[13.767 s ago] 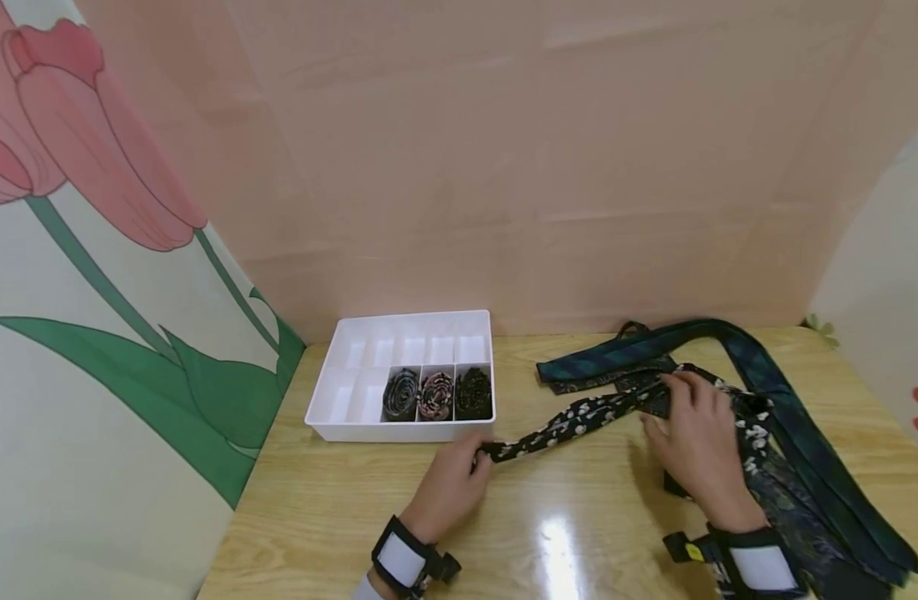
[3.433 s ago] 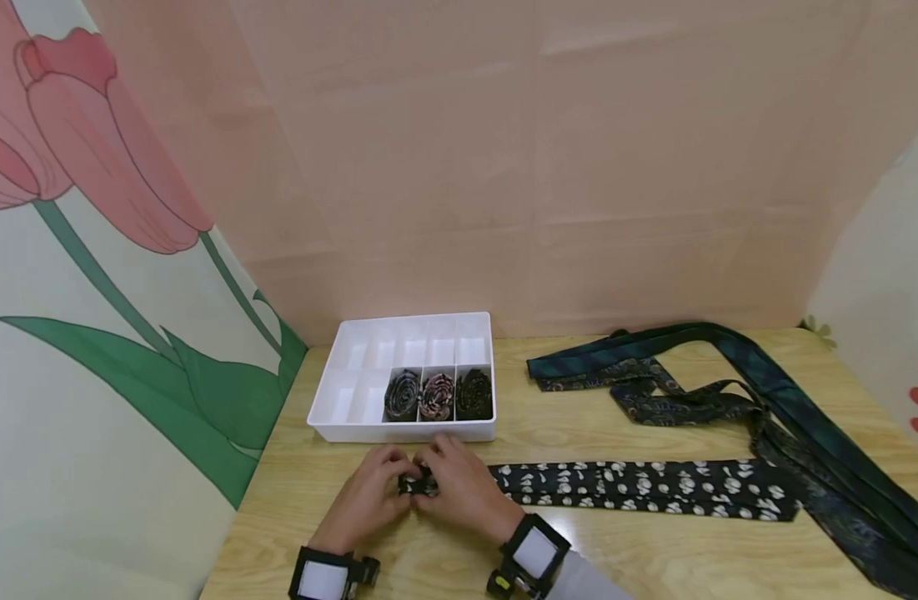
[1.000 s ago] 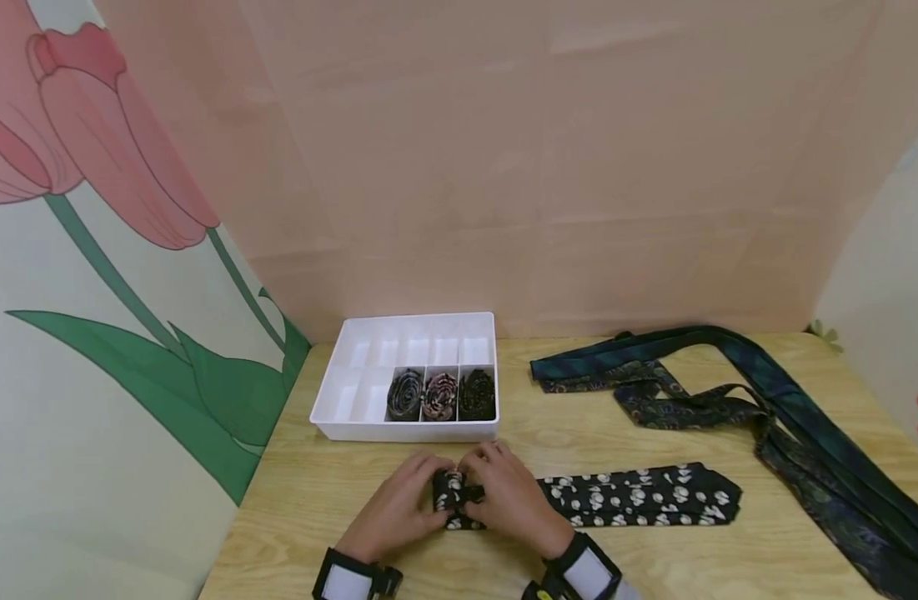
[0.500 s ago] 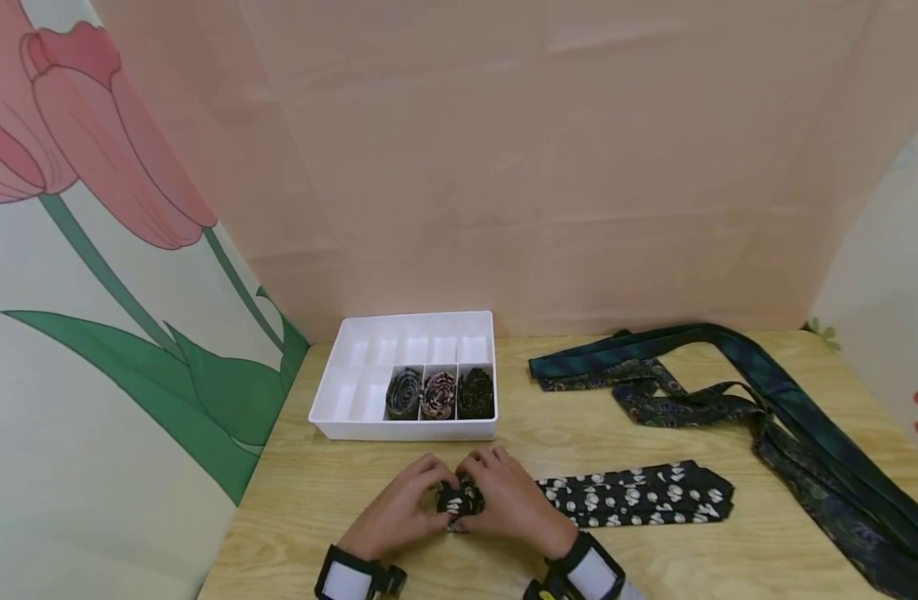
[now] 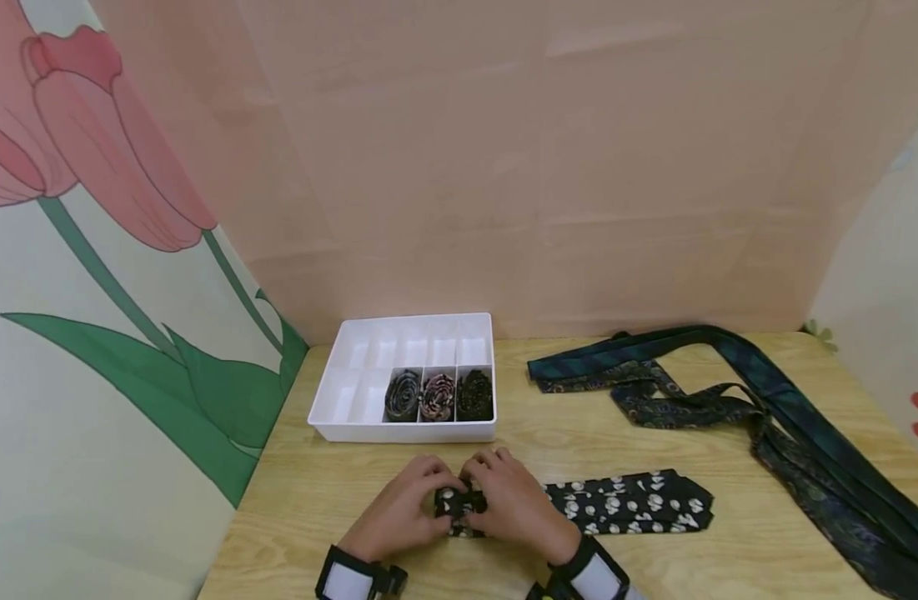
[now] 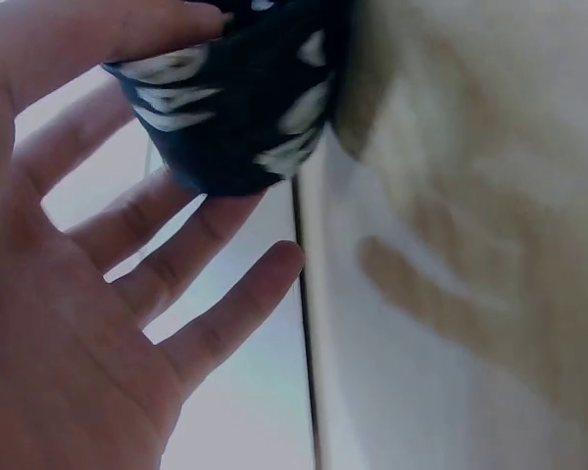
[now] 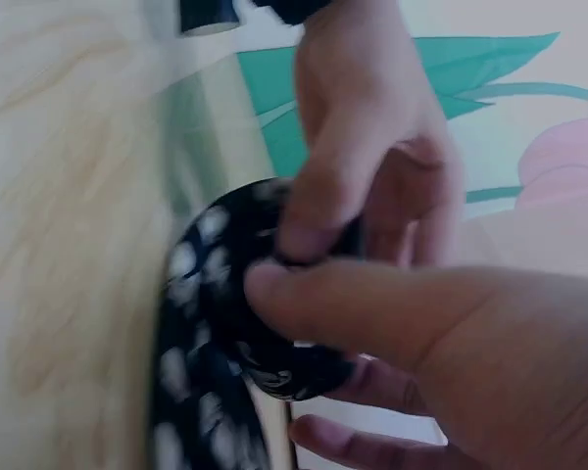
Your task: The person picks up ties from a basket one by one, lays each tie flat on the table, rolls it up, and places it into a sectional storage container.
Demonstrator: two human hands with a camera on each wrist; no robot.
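Note:
A black necktie with white floral print (image 5: 639, 503) is partly rolled up, its flat pointed end stretching to the right over the table. My left hand (image 5: 406, 510) grips the rolled part from the left, thumb on one side and fingers on the other. From the right, my right hand (image 5: 517, 507) pinches the same roll. In the right wrist view both thumbs press on the rolled tie (image 7: 220, 255), and its loose strip hangs down beside it. The left wrist view shows the roll (image 6: 240, 108) between thumb and fingers, with the little finger extended away.
Behind my hands stands a white divided tray (image 5: 402, 432). Three rolled ties sit in its front compartments: grey (image 5: 403, 395), pinkish (image 5: 437, 397) and dark (image 5: 474, 395). A dark green tie (image 5: 774, 379) and a dark patterned tie (image 5: 676, 410) lie at the right.
The floral tie went from a bunched length to lying flat, then was rolled from its left end. Its pointed end has drawn leftward as the roll grew. The tray's rolls stayed put.

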